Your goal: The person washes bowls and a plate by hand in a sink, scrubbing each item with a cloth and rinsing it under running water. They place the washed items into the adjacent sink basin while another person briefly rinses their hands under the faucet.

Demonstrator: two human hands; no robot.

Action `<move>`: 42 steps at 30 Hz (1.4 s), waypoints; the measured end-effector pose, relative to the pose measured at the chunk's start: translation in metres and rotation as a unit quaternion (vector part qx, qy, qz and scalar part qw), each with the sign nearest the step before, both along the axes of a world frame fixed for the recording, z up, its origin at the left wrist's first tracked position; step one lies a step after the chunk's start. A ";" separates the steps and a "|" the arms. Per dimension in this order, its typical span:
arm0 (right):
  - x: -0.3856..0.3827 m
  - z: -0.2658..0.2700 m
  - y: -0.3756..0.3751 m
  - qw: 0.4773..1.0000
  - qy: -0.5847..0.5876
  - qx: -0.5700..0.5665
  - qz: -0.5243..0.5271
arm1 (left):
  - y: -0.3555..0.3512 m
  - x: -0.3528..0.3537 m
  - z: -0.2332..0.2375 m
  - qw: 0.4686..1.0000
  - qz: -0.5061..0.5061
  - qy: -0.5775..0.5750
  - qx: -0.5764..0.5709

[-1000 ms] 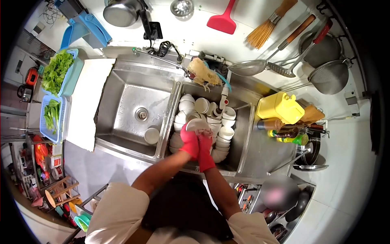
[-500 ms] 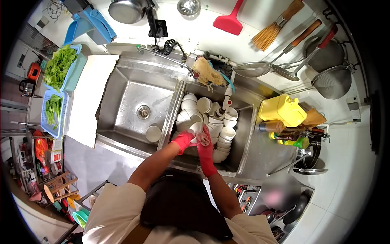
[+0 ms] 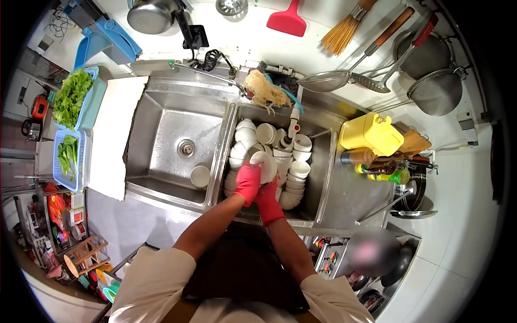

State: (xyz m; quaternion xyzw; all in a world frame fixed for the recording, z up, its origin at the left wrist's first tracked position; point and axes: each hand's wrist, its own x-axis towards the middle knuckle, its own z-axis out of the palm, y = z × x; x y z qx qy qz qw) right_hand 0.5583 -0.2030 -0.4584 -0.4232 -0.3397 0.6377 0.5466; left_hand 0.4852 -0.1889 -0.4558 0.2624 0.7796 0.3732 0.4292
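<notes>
My left hand (image 3: pixel 248 183), in a pink rubber glove, grips the rim of a white bowl (image 3: pixel 264 164), its inside turned up toward me. Just below and to the right, my right hand (image 3: pixel 269 202), also gloved in pink, presses against the bowl's underside. Its fingers are mostly hidden there, along with the pale mesh scrubber that showed in them half a second ago. Beneath both hands, stacks of white bowls (image 3: pixel 295 185) fill the right sink basin (image 3: pixel 319 202). More white bowls (image 3: pixel 244 137) lie piled at its left side.
One white bowl (image 3: pixel 200 176) sits in the left basin (image 3: pixel 161 156). A faucet with a white pipe (image 3: pixel 294 126) reaches over the right basin. Yellow jug (image 3: pixel 371 134) and bottles (image 3: pixel 385 175) stand to the right; baskets of greens (image 3: pixel 72 99) at far left. Strainers (image 3: pixel 326 81) hang behind.
The white bowl has turned so its inside faces up, and my left hand has shifted to the right over it. My right hand has moved lower, beneath the bowl, hiding the scrubber.
</notes>
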 end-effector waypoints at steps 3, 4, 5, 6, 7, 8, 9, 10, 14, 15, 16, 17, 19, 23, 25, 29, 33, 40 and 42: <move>0.008 -0.047 -0.009 0.990 0.051 -0.096 0.091 | 0.005 -0.011 -0.006 0.908 0.010 0.386 0.159; 0.008 -0.032 -0.008 0.982 0.100 -0.144 0.073 | 0.006 -0.010 -0.014 0.909 0.010 0.386 0.159; 0.007 -0.012 -0.007 0.969 0.150 -0.191 0.055 | 0.007 -0.009 -0.023 0.944 0.028 0.309 0.114; 0.004 0.011 -0.004 0.950 0.200 -0.236 0.038 | 0.008 -0.011 -0.027 0.970 0.045 0.230 0.068; 0.003 0.029 0.000 0.927 0.248 -0.281 0.020 | 0.007 -0.018 -0.017 0.969 0.009 0.241 0.045; 0.004 0.037 0.001 0.899 0.294 -0.324 -0.001 | 0.004 -0.023 -0.019 0.970 0.008 0.240 0.045; 0.007 0.025 0.003 0.899 0.293 -0.324 -0.002 | 0.000 -0.026 -0.026 0.965 -0.004 0.260 0.041; 0.010 0.000 0.007 0.986 -0.059 -0.154 0.002 | -0.001 -0.030 -0.035 0.959 -0.015 0.279 0.039; 0.018 -0.008 0.034 0.974 -0.175 -0.034 0.140 | -0.028 -0.037 -0.053 0.993 -0.096 -0.025 -0.057; 0.013 0.003 0.041 0.980 0.004 -0.155 0.125 | -0.033 -0.038 -0.049 0.978 -0.084 -0.171 -0.081; 0.012 0.008 0.037 0.980 0.005 -0.156 0.124 | -0.037 -0.037 -0.048 0.948 -0.075 -0.305 -0.059; 0.009 0.014 0.032 0.977 0.004 -0.177 0.118 | -0.038 -0.035 -0.046 0.906 -0.071 -0.417 -0.032; 0.006 0.015 0.033 0.981 -0.068 -0.100 0.153 | -0.033 -0.029 -0.048 0.822 -0.084 -0.562 0.047; -0.008 0.032 0.010 0.973 -0.183 -0.108 0.084 | -0.023 -0.005 -0.062 0.721 -0.104 -0.649 0.219; -0.007 0.019 0.003 0.901 -0.374 0.217 0.038 | -0.016 -0.004 -0.074 0.707 -0.106 -0.658 0.237; 0.008 -0.009 -0.012 0.872 -0.423 0.223 0.102 | -0.015 -0.034 -0.111 0.606 -0.176 -0.768 0.110; -0.006 0.008 0.001 0.932 -0.328 0.100 0.120 | -0.016 -0.063 -0.055 0.738 -0.230 -0.630 0.075; -0.069 0.080 0.030 0.985 0.020 -0.163 0.052 | 0.007 -0.104 0.030 0.980 0.137 -0.136 -0.038; -0.071 0.062 0.030 0.985 -0.014 -0.143 0.095 | 0.011 -0.146 -0.018 0.992 0.094 -0.064 0.047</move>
